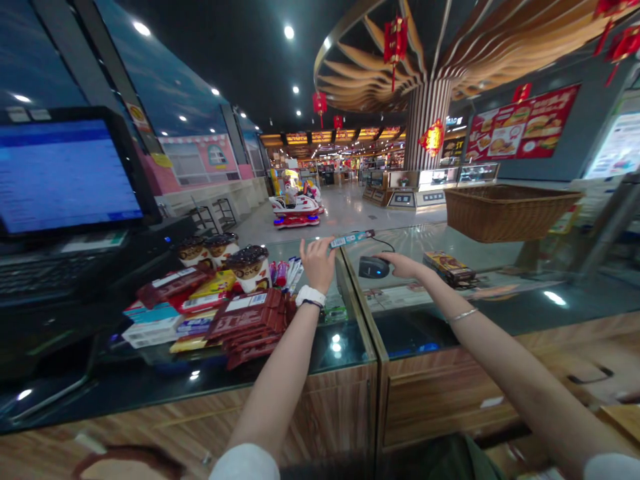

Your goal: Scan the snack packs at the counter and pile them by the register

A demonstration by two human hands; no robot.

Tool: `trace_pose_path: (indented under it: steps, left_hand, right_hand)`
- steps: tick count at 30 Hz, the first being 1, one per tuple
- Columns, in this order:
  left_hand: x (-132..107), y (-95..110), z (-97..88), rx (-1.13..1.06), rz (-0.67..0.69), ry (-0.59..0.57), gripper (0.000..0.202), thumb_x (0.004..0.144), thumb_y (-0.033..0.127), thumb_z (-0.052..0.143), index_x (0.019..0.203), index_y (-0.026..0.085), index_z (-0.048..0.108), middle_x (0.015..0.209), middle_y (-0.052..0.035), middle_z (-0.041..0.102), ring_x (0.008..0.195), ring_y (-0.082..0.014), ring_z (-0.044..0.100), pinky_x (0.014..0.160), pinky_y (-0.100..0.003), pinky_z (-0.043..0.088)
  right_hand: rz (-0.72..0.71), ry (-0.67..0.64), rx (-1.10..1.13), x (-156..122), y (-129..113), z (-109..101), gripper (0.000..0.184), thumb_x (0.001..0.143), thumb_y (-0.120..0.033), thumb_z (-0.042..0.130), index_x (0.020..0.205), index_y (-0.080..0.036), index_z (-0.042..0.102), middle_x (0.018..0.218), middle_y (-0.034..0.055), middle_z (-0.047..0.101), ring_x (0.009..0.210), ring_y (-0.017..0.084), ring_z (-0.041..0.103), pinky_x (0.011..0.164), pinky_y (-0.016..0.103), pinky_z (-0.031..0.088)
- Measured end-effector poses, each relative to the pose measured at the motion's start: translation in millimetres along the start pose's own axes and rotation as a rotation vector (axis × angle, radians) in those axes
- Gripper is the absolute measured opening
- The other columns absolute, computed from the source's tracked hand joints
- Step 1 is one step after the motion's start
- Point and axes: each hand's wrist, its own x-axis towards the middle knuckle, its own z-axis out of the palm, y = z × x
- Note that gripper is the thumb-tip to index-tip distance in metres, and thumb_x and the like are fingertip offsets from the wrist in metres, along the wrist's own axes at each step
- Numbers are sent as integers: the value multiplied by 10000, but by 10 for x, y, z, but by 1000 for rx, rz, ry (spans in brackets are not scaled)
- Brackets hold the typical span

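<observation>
My left hand, with a white watch on its wrist, is closed on a slim teal packet and holds it out above the glass counter. My right hand rests on a dark barcode scanner with a cable, lying on the glass just under the packet. Its fingers curl around the scanner's right side. A thin bracelet circles the right wrist.
Snack packets and lidded cups are piled left of my left hand. A lit monitor and keyboard stand at far left. A wicker basket and a small box sit to the right. A mall hall lies beyond.
</observation>
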Motion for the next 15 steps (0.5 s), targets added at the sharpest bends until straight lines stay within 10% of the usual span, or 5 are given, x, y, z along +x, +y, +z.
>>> trace_pose_path:
  steps: [10,15]
  left_hand:
    - [-16,10,5,8,18,-34,203,916,247,594,1096,277,684,1098,-28,749,1075,-235,645,1202,-520,241]
    - [-11,31,-16,10,11,-30,190,914,267,602,1082,278,691,1098,-31,748,1077,-243,642,1209,-526,227]
  right_hand:
    - [-58,-2,-192,-16,34,79,651,626,26,536,1243,-151,643,1222,150,655,1133,260,636,973,407,491]
    - [33,-60,-227,-102,-66,48,621,698,-17,529,1286,-202,608,1312,153,609,1247,306,565,1056,593,384]
